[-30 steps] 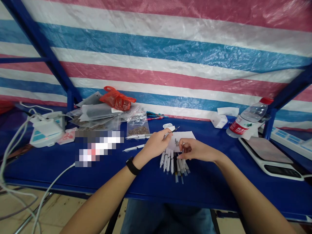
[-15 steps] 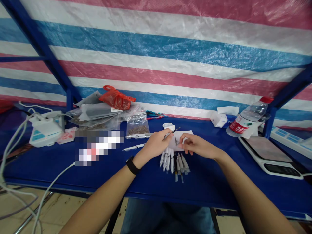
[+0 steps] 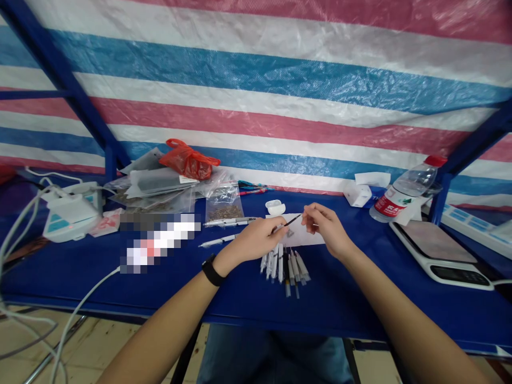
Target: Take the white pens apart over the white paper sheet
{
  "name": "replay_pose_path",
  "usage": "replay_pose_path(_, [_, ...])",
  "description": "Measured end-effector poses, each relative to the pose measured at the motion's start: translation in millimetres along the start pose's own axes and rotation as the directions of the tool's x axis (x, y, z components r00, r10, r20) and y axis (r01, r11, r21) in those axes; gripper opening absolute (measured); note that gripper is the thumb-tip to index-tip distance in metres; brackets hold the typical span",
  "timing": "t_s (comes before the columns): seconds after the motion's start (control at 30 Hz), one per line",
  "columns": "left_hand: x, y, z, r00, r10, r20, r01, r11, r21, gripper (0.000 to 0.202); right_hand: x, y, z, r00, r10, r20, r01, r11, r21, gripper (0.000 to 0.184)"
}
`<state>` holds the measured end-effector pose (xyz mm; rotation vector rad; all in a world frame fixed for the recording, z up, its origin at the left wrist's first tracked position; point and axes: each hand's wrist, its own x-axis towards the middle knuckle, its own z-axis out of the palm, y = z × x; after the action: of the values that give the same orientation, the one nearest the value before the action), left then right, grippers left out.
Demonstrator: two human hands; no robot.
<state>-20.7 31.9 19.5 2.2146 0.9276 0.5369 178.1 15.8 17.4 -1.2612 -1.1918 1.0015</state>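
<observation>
fingers (image 3: 280, 232) of left hand (image 3: 256, 239) pinching dark rod (image 3: 294, 220), right hand (image 3: 327, 228) curled by its tip, hold unclear, white paper (image 3: 311, 238) below

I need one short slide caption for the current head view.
Left hand holding a thin dark rod, its tip close to the right hand, near white paper.

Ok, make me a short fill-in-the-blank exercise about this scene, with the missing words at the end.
1. Of the left hand and the right hand, only the ____ one has a dark wristband.
2. The thin dark rod points from the left hand toward the ____ hand.
3. The plastic bottle has a ____ cap.
4. The tabletop is ____ in colour.

Missing words: left; right; red; blue.
</observation>
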Motion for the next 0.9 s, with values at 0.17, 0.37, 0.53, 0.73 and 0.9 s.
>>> replay_pose_path(0.17, [1, 0, 2.0, 1.000, 0.016, 0.000, -0.016, 1.000, 0.013, 0.025, -3, 1, 3, 0.997, 0.032, 0.075, -0.030, 0.999, -0.032, 0.053])
replay_pose_path(0.37, [-1, 1, -1.3, 0.999, -0.026, 0.024, 0.025, 0.998, 0.050, 0.021, 1, 4, 1, 0.998, -0.062, -0.014, 0.061, 0.996, -0.064, 0.054])
replay_pose_path(0.53, [-5, -2, -7.3, 0.991, -0.135, 0.010, 0.119, 0.908, 0.403, 0.012, 10, -2, -18, 0.988, -0.120, -0.102, 0.106, 0.985, -0.136, 0.052])
replay_pose_path(0.73, [-6, -3, -6.9, 0.953, -0.289, 0.094, 0.229, 0.886, 0.403, 0.013, 2, -7, -17, 0.933, 0.065, 0.355, 0.066, 0.936, -0.346, 0.045])
replay_pose_path(0.9, [-7, 0, -7.5, 0.938, -0.328, 0.117, 0.269, 0.896, 0.353, 0.014, -5, -2, -6, 0.812, 0.153, 0.564, 0.137, 0.888, -0.439, 0.041])
